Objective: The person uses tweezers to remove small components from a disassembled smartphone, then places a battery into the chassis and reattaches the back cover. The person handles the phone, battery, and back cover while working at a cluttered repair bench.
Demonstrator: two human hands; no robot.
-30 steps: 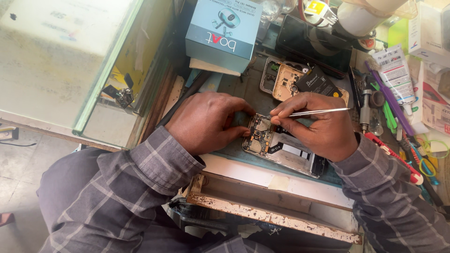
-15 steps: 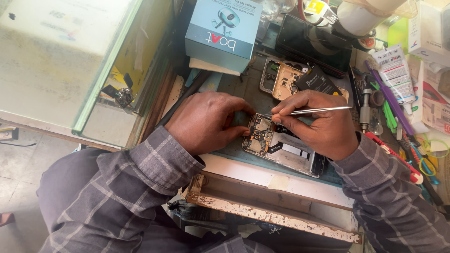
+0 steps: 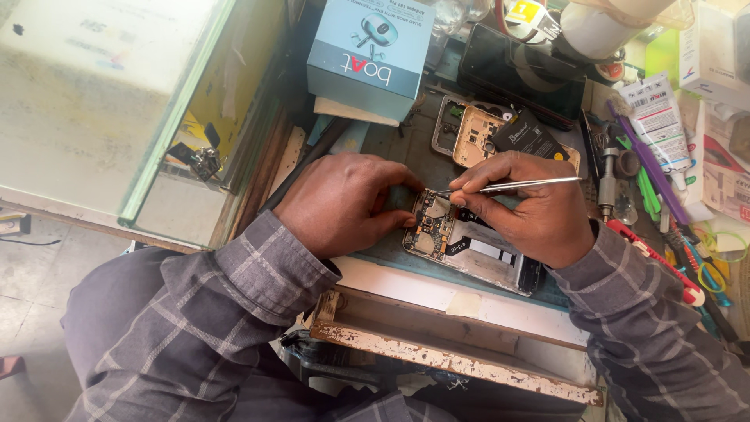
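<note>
On the workbench [image 3: 406, 291], left hand [image 3: 344, 205] grips the opened phone [image 3: 461, 244] by its edge; right hand [image 3: 531, 207] pinches metal tweezers [image 3: 522, 185], tips at the circuit board.

Bare strip of surface [image 3: 437, 291] near edge, passable. Blue box [image 3: 370, 48] blocks far left; tool clutter [image 3: 652, 176] crowds right; second opened phone [image 3: 476, 134] behind.

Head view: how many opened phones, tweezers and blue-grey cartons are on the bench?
Opened phones: 2, one under the hands, one behind
Tweezers: 1, in the right hand
Blue-grey cartons: 1
Total: 4
</note>
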